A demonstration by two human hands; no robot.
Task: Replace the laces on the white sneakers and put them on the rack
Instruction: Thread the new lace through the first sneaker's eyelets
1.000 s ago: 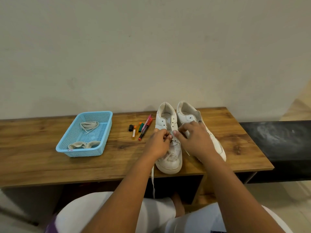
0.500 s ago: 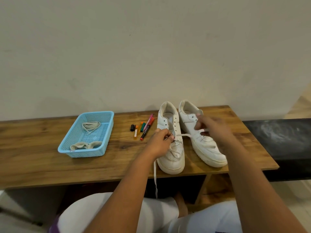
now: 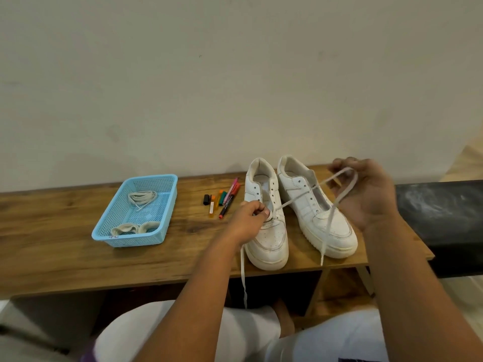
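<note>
Two white sneakers stand side by side on the wooden table (image 3: 78, 257), toes toward me. My left hand (image 3: 249, 223) pinches the lace at the lower eyelets of the left sneaker (image 3: 266, 231). A white lace (image 3: 300, 198) runs from that sneaker up and to the right, across the right sneaker (image 3: 318, 220), into my right hand (image 3: 366, 194), which grips it raised above the table. One free end droops over the right sneaker's toe; the other hangs off the table's front edge.
A light blue mesh basket (image 3: 115, 220) at the left holds other coiled laces (image 3: 142, 198). Several markers (image 3: 224, 201) lie between basket and sneakers. A dark bench surface (image 3: 439, 212) adjoins the table on the right. My knees are below the front edge.
My right hand has drawn the lace out of the left sneaker, moving right and upward. The lace is now stretched over the right sneaker. My left hand has stayed at the eyelets.
</note>
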